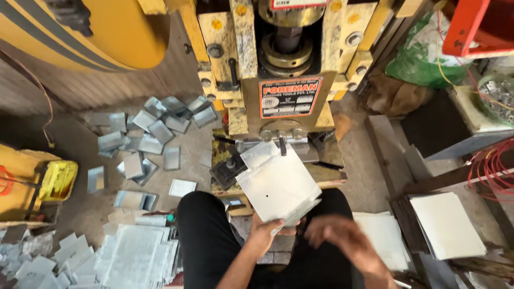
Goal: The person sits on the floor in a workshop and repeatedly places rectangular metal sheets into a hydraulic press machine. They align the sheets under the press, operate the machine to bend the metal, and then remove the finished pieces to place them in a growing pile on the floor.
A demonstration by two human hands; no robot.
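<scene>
Below yellow press, littered concrete floor

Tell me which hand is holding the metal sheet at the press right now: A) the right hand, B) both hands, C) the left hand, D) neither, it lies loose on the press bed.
C: the left hand grips the near edge of the metal sheet, while the right hand is blurred beside it, off the sheet.

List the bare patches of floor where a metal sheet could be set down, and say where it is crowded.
Bare floor lies right of the press, before the grey boards. Another patch lies left of the scattered trays. Crowded: the sheet stack under the left hand.
</scene>
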